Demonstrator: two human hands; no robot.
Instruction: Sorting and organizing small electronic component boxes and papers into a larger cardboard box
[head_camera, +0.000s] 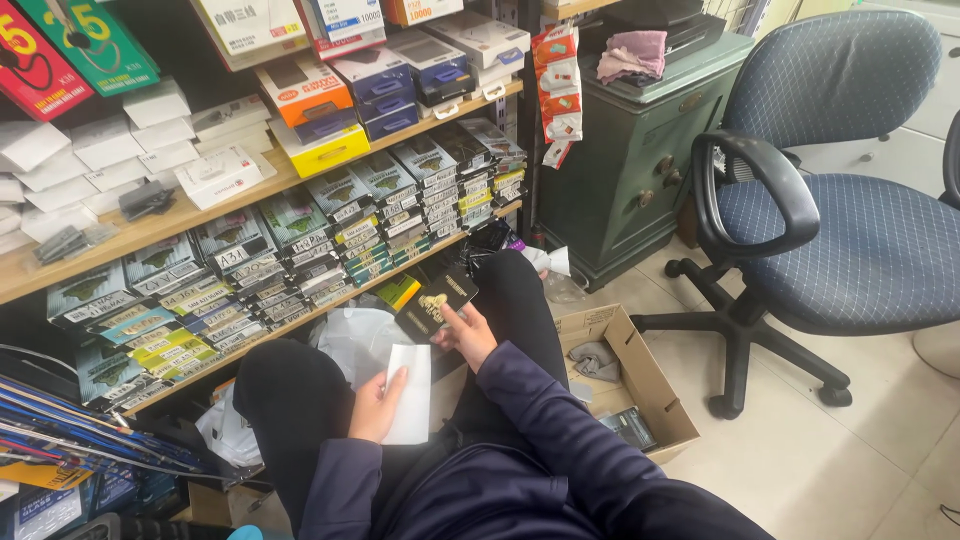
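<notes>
Sitting low before a set of wooden shelves, the person holds two things over their dark-trousered lap. The left hand (377, 405) is closed on a white envelope-like sleeve (409, 394) — plain, flat, upright, its lower edge at the thigh, thumb across its near face. The right hand (468, 335) is clamped on a small black box (434, 303), flat and rectangular with a gold emblem on its face, tilted up toward the shelves just above the sleeve; the two items sit close together but do not touch.

Behind them, the middle shelf (190, 215) carries rows of slim packets stacked on edge (400, 205), with grey-green printed fronts and white, yellow and green label strips along their ends. Above lie plain white boxes (120, 145), a yellow box (322, 150), an orange-and-white one (305, 90) and blue-fronted cartons (385, 95). Red and green hanging cards (60, 50) sit at upper left, and a strip of red-and-white sachets (555, 90) hangs down the shelf post. To the right stand a green metal cabinet (640, 170) and a blue office chair (850, 220). An open cardboard box (640, 375) rests on the tiled floor beside the right leg.
</notes>
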